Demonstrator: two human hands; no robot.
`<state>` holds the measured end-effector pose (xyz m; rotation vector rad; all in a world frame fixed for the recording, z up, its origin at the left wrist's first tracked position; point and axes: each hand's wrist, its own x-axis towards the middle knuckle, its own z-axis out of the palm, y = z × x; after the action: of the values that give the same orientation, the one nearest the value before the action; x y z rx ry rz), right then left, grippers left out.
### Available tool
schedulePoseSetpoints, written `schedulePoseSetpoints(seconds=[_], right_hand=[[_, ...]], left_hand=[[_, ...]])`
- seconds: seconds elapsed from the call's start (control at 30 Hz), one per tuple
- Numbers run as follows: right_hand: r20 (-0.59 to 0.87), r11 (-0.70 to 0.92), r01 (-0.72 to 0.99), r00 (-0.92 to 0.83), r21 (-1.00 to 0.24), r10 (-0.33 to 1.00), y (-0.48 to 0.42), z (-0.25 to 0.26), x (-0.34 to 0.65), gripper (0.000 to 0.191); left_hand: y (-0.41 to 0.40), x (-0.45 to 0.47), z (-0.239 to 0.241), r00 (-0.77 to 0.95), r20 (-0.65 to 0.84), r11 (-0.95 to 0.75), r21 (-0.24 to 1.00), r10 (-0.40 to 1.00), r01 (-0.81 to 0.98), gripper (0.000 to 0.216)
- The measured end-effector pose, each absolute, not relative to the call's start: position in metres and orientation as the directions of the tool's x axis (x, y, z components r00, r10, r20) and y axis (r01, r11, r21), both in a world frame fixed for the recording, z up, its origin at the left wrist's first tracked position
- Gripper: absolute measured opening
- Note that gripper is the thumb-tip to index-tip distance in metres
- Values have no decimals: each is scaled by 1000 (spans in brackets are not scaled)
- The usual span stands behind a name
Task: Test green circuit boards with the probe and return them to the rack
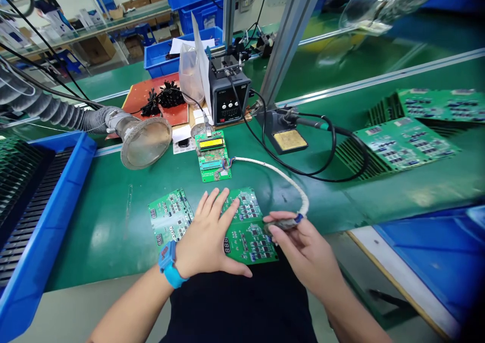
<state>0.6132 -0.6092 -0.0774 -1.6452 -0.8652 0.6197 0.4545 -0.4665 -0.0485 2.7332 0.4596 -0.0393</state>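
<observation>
My left hand [206, 237] lies with fingers spread over the left part of a green circuit board [252, 232] at the table's front edge. In my right hand [303, 247] is a probe connector [282, 224] at the end of a white sleeved cable [276, 171], held against the board's right edge. The exact contact point is hidden by the fingers. That cable runs back to a small tester board [212, 174] with a lit yellow display [211, 143]. Left of my left hand, partly covered by it, rests a second circuit board [171, 216].
A soldering station [229, 100] and an iron stand [284, 136] with a looped black cord stand behind. Stacked circuit boards [405, 143] lie at right. A fume extractor hood [146, 143] hangs at left, above a blue bin [81, 153] of boards. A metal post [288, 40] rises behind.
</observation>
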Motion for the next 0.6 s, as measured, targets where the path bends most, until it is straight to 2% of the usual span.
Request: schedulePoseSetpoints(seconds=[0.37,0.6], right_hand=[[62,-119,263,588,-957,806,-607,-82,612,18],[103,-139,351,590,-926,801,-609,-83,611,17]], left_hand=[[-465,455,-47,945,-92,-871,368,314,326,131],[-466,455,-47,947,-76,-867,384,313,317,131]])
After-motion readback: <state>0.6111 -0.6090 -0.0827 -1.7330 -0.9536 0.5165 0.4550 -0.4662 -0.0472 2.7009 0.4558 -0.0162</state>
